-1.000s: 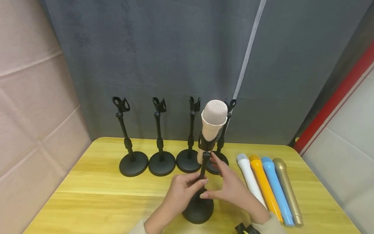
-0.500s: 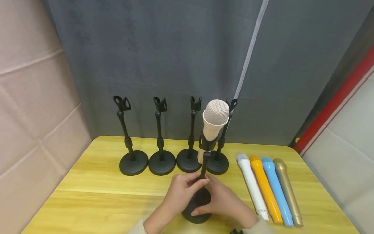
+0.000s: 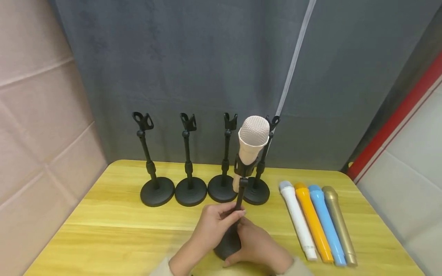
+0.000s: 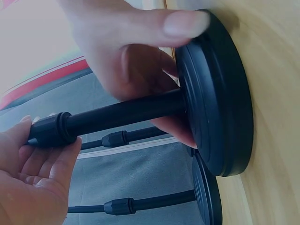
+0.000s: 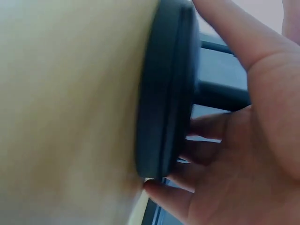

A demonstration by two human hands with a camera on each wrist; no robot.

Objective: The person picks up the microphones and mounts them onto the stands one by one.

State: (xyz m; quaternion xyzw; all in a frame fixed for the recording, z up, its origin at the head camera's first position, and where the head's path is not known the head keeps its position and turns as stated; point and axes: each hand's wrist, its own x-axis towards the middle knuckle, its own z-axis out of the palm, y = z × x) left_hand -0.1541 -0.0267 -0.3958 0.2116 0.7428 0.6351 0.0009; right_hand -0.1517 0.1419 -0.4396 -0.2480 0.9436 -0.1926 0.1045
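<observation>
Toward the surface's (image 3: 121, 237) front edge: black stand (image 3: 226, 245), its cream microphone (image 3: 254, 132) clipped high; an uneven push could tip it; base (image 4: 218, 103) contact is hard to judge
Right hand (image 3: 257, 243): thumb and fingers gripping the base rim
Left hand (image 3: 211, 225): pinching the pole collar (image 4: 54, 130)
Back edge: four more stands (image 3: 190, 193), upright

A cream microphone (image 3: 253, 140) slants head-up, held in a round-based black stand (image 3: 239, 199).
</observation>
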